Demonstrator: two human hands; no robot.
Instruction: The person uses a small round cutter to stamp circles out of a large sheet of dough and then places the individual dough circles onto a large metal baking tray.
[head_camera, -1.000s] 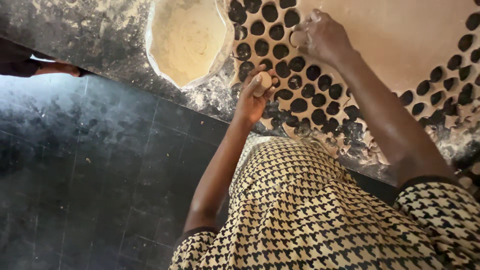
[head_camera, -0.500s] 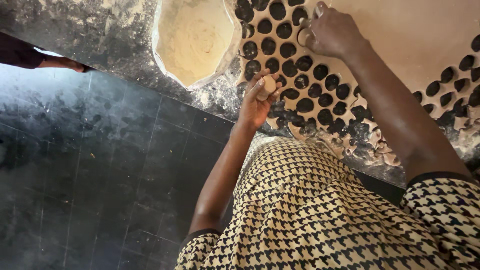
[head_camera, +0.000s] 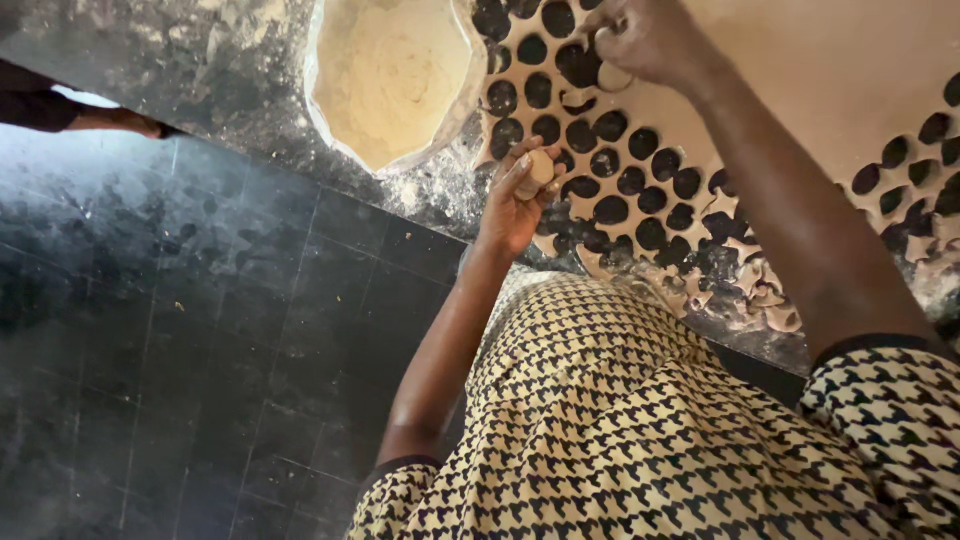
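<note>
A rolled-out sheet of pale dough (head_camera: 800, 70) lies on a dark floured counter, full of round cut-out holes. My left hand (head_camera: 515, 195) is at the sheet's near edge, its fingers closed on a small stack of round dough discs (head_camera: 540, 172). My right hand (head_camera: 650, 40) presses down on the sheet farther back, fingers curled around a dough disc (head_camera: 612, 78); whether it also holds a cutter is hidden.
A clear bag of flour (head_camera: 390, 75) stands open on the counter (head_camera: 200, 70), left of the dough sheet. Torn dough scraps (head_camera: 750, 285) lie along the counter's near edge. Another person's hand (head_camera: 120, 122) rests at the far left. Below is dark tiled floor (head_camera: 200, 380).
The view has shifted, so the counter sits lower and nearer. My left hand stays at the sheet's edge with the discs; my right hand still works at the same part of the sheet.
</note>
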